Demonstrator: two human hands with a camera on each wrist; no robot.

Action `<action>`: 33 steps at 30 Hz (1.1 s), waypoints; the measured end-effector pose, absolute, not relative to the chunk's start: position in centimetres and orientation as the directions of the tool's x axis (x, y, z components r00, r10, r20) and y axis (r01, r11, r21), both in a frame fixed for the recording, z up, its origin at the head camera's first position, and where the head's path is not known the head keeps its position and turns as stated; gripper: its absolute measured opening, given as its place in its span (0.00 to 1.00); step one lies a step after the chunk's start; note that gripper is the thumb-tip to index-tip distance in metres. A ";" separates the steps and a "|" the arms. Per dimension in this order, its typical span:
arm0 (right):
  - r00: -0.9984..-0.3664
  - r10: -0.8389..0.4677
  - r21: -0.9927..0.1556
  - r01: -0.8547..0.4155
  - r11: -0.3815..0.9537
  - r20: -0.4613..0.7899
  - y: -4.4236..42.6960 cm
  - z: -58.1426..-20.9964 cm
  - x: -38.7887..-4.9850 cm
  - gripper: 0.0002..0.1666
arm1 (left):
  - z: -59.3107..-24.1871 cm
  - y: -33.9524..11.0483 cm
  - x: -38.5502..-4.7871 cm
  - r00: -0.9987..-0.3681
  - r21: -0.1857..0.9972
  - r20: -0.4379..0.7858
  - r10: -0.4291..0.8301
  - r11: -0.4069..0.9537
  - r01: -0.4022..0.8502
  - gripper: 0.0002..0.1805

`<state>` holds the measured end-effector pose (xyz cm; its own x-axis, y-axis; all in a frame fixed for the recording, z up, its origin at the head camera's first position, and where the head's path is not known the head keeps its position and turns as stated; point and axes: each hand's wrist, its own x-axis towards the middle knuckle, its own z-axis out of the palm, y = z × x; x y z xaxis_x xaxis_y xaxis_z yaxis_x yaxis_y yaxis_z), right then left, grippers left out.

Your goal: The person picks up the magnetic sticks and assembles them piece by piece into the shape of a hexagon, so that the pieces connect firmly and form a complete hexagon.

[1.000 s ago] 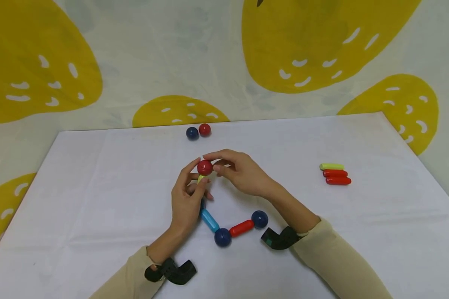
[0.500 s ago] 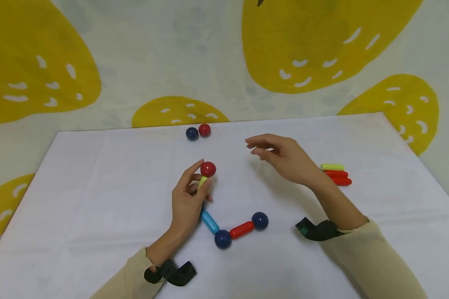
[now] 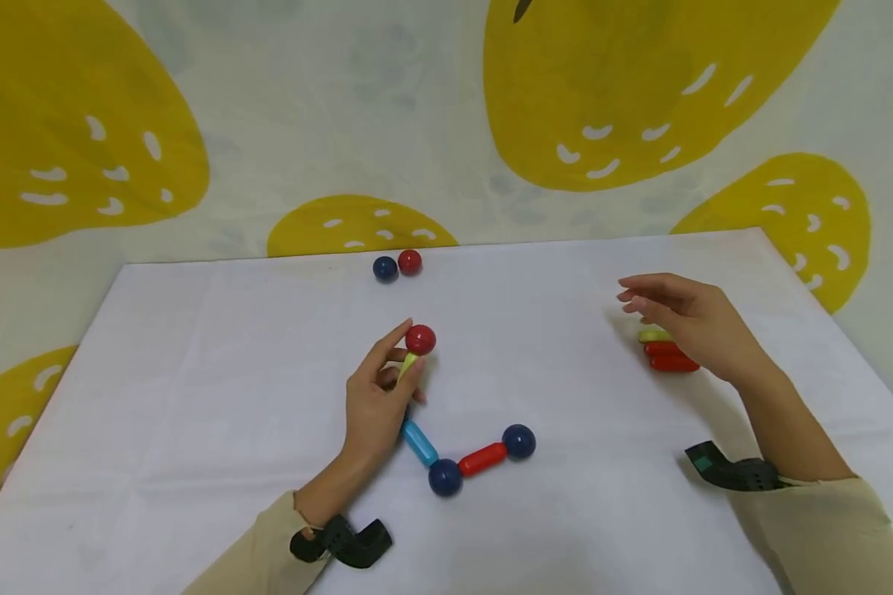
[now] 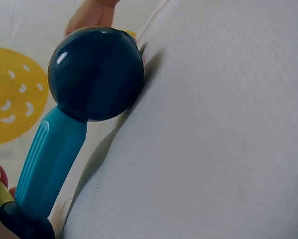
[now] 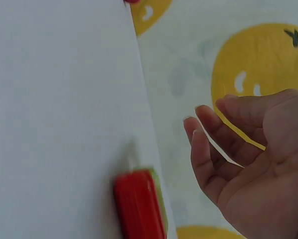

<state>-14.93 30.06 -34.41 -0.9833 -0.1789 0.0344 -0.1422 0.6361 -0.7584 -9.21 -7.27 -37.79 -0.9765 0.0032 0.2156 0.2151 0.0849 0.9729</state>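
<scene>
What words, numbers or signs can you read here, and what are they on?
None: the held red ball, light blue rod and white cloth show no letters or numbers.
The big yellow shape has only a pattern.
Any print on the black right wrist piece is too small.

Soft shadows, dimmer wrist views.

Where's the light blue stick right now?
In the head view, the light blue stick is slightly left of centre, beside the left hand, its nearer end joined to a dark blue ball next to a red stick.
</scene>
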 end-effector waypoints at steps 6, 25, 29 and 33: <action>-0.995 -0.100 -0.707 -0.057 0.705 -0.020 33.2 -35.6 -14.7 0.22 | -37.9 -7.2 -9.1 -0.976 0.970 0.218 0.008 0.105 0.218 0.26; -0.982 -0.072 -0.601 0.047 0.798 -0.172 36.7 -38.1 -14.4 0.26 | -38.6 -7.0 -9.1 -0.973 0.968 0.232 0.009 0.095 0.232 0.26; -0.982 -0.057 -0.582 0.061 0.811 -0.183 36.9 -38.3 -14.5 0.28 | -38.5 -7.0 -9.0 -0.972 0.966 0.236 0.010 0.107 0.236 0.26; -0.984 -0.050 -0.564 0.054 0.824 -0.169 36.9 -38.3 -14.6 0.29 | -38.6 -7.1 -8.9 -0.972 0.966 0.233 0.005 0.115 0.232 0.26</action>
